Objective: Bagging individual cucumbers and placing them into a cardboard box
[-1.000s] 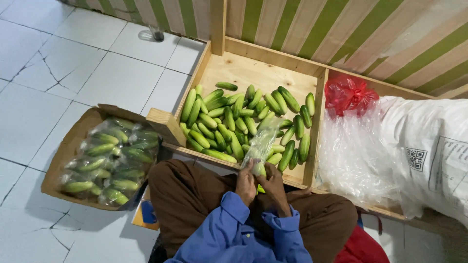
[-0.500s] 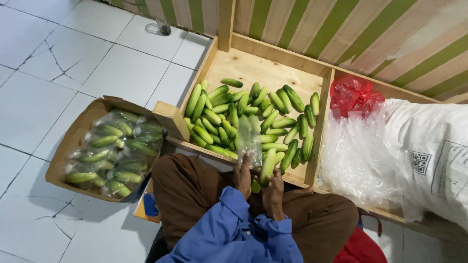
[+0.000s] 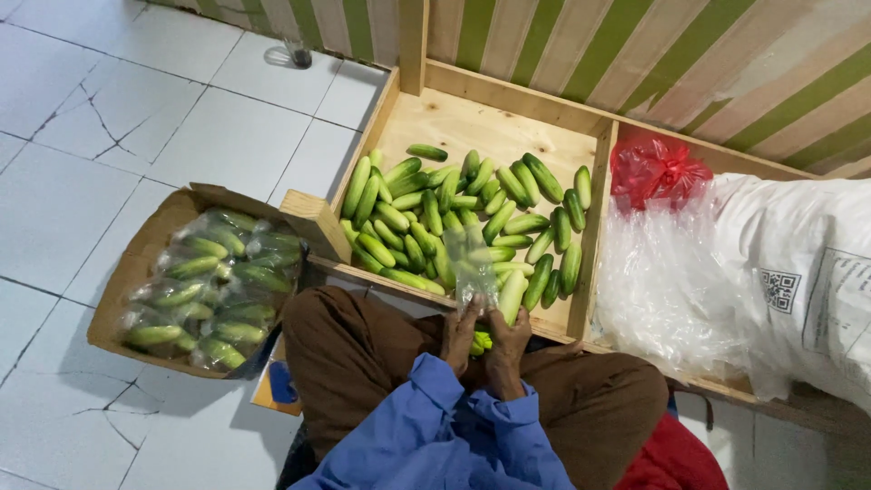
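My left hand (image 3: 461, 331) and my right hand (image 3: 508, 349) are pressed together over my lap, both gripping a clear plastic bag (image 3: 470, 265). The bag stands upward from my hands over the front edge of a wooden crate (image 3: 508, 118). Small green cucumbers (image 3: 481, 341) show between my fingers at the bag's lower end. A pale cucumber (image 3: 513, 295) lies right beside my right hand's fingertips. Loose cucumbers (image 3: 426, 213) fill the near half of the crate.
A cardboard box (image 3: 136, 263) of bagged cucumbers sits on the white tiled floor at my left. Right of the crate lie a red plastic bag (image 3: 655, 171), clear plastic bags (image 3: 667, 290) and a white sack (image 3: 798, 263). A striped wall stands behind.
The bag has swung from leaning right to standing more upright and left, and my hands have closed together at its lower end. The view has shifted slightly.
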